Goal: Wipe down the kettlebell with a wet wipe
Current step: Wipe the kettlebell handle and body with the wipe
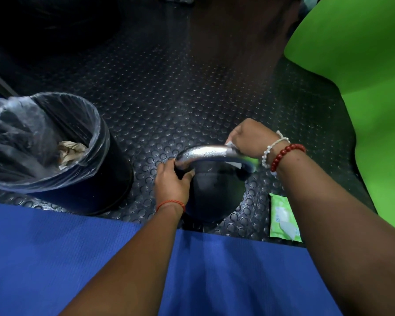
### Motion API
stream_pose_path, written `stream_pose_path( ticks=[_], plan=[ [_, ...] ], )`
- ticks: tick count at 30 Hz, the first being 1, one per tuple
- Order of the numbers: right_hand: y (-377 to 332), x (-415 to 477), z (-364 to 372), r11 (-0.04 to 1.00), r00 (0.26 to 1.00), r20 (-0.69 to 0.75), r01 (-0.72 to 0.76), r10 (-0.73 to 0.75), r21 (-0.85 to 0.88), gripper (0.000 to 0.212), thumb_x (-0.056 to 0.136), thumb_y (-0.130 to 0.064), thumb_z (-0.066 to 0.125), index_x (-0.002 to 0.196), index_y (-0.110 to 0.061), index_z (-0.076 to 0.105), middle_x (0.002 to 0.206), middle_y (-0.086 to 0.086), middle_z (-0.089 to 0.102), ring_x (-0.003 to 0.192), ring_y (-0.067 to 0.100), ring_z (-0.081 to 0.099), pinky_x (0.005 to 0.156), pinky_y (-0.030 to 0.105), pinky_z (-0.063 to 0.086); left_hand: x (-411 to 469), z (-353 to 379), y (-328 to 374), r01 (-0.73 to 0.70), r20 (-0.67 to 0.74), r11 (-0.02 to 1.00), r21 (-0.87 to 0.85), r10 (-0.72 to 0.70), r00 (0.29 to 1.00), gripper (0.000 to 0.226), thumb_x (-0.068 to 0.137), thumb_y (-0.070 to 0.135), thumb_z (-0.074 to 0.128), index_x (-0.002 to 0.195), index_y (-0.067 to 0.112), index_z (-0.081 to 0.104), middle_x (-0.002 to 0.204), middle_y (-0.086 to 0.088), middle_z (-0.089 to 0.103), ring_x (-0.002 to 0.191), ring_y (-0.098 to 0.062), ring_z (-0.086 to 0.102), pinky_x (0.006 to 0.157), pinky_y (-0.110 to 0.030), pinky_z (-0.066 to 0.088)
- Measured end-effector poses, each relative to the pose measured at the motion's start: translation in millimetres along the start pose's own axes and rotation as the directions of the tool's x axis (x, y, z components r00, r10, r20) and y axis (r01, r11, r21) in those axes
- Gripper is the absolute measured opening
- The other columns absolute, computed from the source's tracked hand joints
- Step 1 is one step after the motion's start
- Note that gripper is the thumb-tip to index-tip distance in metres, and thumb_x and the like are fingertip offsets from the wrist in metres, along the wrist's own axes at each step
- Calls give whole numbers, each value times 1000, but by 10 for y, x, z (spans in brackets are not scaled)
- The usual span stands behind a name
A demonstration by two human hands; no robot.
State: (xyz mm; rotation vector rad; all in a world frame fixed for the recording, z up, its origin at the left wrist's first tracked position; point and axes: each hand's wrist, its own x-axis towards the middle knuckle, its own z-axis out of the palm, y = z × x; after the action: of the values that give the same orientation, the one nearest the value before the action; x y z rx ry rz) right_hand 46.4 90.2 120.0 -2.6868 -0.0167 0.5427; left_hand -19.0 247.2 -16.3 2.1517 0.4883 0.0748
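Observation:
A black kettlebell (pixel 214 190) with a shiny chrome handle (pixel 205 152) stands on the studded rubber floor. My left hand (pixel 172 182) grips the left leg of the handle, thumb and fingers curled round it. Over the right end of the handle, my right hand (pixel 249 139) holds a white wet wipe (pixel 232 145) wrapped against the metal; only small edges of the wipe show above and below the bar. The handle looks wet and glossy.
A green wet wipe pack (pixel 283 218) lies on the floor right of the kettlebell. A black bin (pixel 96 142) with a clear liner and crumpled paper stands to the left. A blue mat (pixel 78 258) covers the near floor; a green shape (pixel 356 76) rises at right.

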Motion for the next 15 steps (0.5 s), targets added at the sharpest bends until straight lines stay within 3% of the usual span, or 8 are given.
stream_pose_path(
  ticks=[2, 4, 7, 10, 12, 15],
  plan=[
    [-1, -59, 86, 998, 995, -96, -35, 40, 50, 34, 89, -2, 43, 79, -14, 73, 70, -1, 63, 62, 14, 53, 56, 22, 46, 2, 3, -14, 1, -2, 1000, 4, -1, 1000, 25, 79, 35, 73, 94, 20, 59, 104, 3, 51, 94, -22, 57, 87, -37, 50],
    [29, -219, 302, 1000, 953, -302, 6, 2, 26, 31, 87, -3, 46, 81, -16, 74, 83, 5, 68, 73, 23, 60, 73, 30, 54, 5, 8, -31, 2, -7, 1000, 11, -2, 1000, 27, 78, 34, 73, 95, 19, 59, 104, 2, 52, 94, -22, 57, 87, -38, 50],
    [129, -440, 665, 979, 768, -614, 198, -182, -43, 25, 85, -3, 55, 98, -11, 74, 105, 6, 71, 92, 25, 67, 85, 35, 55, 15, 14, -16, -2, -6, 1000, -2, 2, 1000, 28, 78, 34, 74, 97, 18, 60, 105, 1, 52, 94, -22, 57, 86, -38, 50],
    [230, -432, 836, 966, 573, -804, 259, -160, -7, 24, 85, -13, 55, 97, -14, 76, 106, 2, 72, 85, 21, 70, 72, 33, 58, 10, 12, -9, 0, -5, 1000, -9, 0, 1000, 26, 78, 34, 74, 95, 20, 60, 104, 1, 53, 92, -22, 57, 85, -37, 50],
    [232, -473, 924, 977, 523, -840, 210, -143, -36, 24, 83, -17, 54, 93, -15, 76, 102, 2, 72, 74, 23, 69, 60, 34, 58, 10, 7, -18, 1, -7, 1000, -5, -1, 1000, 25, 78, 34, 74, 94, 21, 60, 103, 3, 52, 92, -22, 58, 85, -36, 50],
    [222, -528, 1018, 986, 466, -876, 157, -122, -55, 21, 79, -15, 58, 90, -19, 76, 97, 1, 71, 68, 23, 67, 60, 36, 58, 11, 6, -12, -7, -5, 1000, 1, 7, 1000, 25, 79, 33, 74, 95, 20, 60, 101, 4, 50, 92, -22, 58, 84, -35, 50]
  ],
)
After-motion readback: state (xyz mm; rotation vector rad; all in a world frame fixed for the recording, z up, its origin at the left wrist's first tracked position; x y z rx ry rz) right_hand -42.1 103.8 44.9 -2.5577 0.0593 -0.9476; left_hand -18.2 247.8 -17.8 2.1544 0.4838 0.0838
